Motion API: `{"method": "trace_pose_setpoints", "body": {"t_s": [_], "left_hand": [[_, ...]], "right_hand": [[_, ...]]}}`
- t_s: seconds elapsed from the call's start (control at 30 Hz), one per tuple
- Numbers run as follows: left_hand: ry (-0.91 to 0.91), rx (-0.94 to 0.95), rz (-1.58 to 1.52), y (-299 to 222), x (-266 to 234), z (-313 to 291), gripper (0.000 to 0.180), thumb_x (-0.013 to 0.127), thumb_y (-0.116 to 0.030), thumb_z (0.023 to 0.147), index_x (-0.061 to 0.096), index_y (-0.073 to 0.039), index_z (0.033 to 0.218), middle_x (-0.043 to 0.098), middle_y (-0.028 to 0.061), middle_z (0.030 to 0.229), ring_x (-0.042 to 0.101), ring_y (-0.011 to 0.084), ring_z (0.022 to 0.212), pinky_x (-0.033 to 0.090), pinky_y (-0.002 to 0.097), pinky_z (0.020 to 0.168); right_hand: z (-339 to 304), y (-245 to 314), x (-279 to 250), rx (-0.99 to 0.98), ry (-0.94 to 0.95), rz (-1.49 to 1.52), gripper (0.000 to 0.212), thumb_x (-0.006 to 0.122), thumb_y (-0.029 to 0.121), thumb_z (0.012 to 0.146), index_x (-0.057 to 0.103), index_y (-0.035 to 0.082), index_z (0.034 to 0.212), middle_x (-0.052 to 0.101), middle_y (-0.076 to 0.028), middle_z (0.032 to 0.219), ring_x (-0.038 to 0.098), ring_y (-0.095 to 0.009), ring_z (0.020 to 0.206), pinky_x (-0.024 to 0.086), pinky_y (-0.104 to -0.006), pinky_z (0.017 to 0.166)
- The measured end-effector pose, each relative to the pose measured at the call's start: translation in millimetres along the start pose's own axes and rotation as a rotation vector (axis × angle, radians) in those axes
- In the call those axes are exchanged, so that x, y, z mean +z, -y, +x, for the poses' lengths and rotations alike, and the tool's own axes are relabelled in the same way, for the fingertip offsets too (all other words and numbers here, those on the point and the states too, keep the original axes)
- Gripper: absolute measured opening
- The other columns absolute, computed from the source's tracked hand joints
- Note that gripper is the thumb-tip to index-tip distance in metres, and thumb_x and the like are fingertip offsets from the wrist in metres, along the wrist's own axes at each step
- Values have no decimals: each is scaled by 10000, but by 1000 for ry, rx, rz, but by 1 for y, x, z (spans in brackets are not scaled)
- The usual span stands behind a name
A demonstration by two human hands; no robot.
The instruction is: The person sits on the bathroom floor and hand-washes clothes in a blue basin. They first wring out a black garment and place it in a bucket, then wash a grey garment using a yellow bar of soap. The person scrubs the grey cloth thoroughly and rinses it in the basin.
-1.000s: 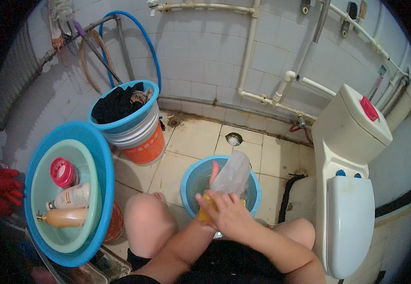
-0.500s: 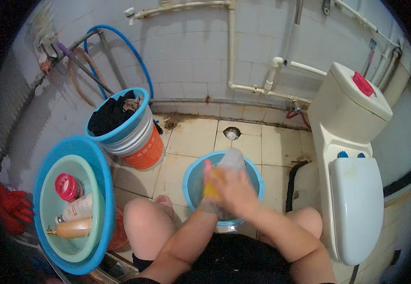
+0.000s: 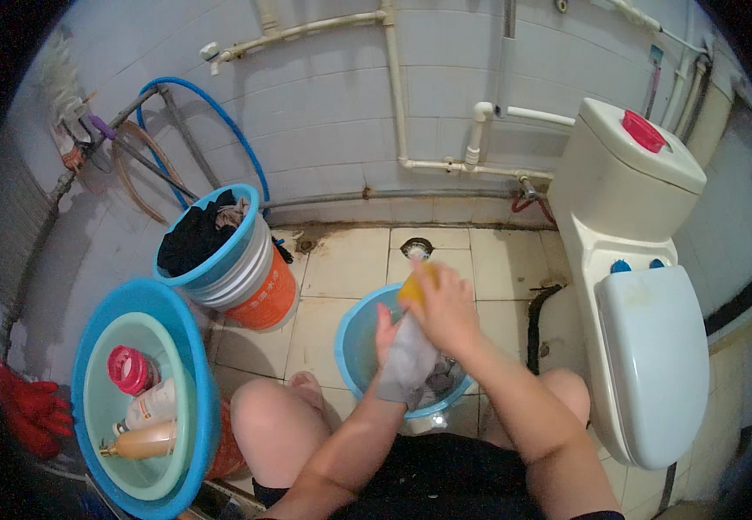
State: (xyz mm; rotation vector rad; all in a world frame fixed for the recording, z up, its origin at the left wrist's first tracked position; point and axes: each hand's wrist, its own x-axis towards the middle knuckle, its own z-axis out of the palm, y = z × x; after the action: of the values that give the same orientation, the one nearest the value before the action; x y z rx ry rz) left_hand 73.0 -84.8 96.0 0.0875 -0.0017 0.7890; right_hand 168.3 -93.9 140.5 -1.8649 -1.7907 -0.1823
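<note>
A light grey sock (image 3: pixel 412 351) with a darker cuff is drawn over my left hand (image 3: pixel 386 332) and reaches down to the wrist. The left thumb stretches out beside the fabric; the other fingers are hidden by the sock and by my right hand. My right hand (image 3: pixel 447 305) is closed round a yellow bar (image 3: pixel 416 286) that looks like soap, held at the far end of the sock. Both hands are above a blue basin (image 3: pixel 347 347) on the floor. Dark wet cloth (image 3: pixel 443 379) lies in the basin.
Bowls nested in a large blue tub (image 3: pixel 198 381) hold bottles and a red-lidded jar at left. Behind them, black clothes fill a blue basin atop a bucket (image 3: pixel 267 290). A toilet (image 3: pixel 653 364) stands at right. A floor drain (image 3: pixel 416 248) lies beyond my hands.
The yellow bar and my right hand have moved away from me, toward the sock's far end. More of the sock over my left hand shows. The view has shifted slightly.
</note>
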Motion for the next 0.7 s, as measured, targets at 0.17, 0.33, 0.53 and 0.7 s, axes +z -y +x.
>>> {"method": "trace_pose_setpoints", "body": {"t_s": [0.17, 0.33, 0.53, 0.7], "left_hand": [[210, 13, 127, -24, -23, -4, 712, 199, -593, 884, 282, -67, 1358, 339, 156, 1367, 330, 287, 1262, 250, 424, 1044], [172, 54, 116, -28, -31, -1, 688, 224, -574, 892, 355, -48, 1316, 400, 154, 1320, 383, 287, 1221, 289, 434, 1021], [94, -1, -47, -12, -37, 4, 719, 195, -600, 884, 282, -62, 1354, 385, 151, 1333, 398, 312, 1199, 287, 441, 1019], [92, 61, 114, -39, -51, 6, 795, 222, -645, 855, 202, -55, 1386, 379, 173, 1332, 407, 346, 1183, 296, 449, 1008]], "right_hand": [[-34, 27, -1, -232, 129, 75, 538, 587, 349, 769, 467, 83, 1221, 494, -150, 1119, 475, -288, 1009, 371, -415, 785], [-44, 23, 10, -446, 51, 41, 633, 606, 368, 750, 394, 109, 1287, 508, -117, 1066, 464, -269, 1014, 374, -415, 753], [-15, 5, 12, 95, 163, 170, 713, 568, 421, 792, 310, 23, 1324, 469, -154, 1153, 448, -309, 1039, 367, -440, 804], [-50, 25, 11, 60, 360, 414, 770, 565, 439, 805, 255, -14, 1346, 355, -227, 1289, 347, -365, 1195, 340, -437, 921]]}}
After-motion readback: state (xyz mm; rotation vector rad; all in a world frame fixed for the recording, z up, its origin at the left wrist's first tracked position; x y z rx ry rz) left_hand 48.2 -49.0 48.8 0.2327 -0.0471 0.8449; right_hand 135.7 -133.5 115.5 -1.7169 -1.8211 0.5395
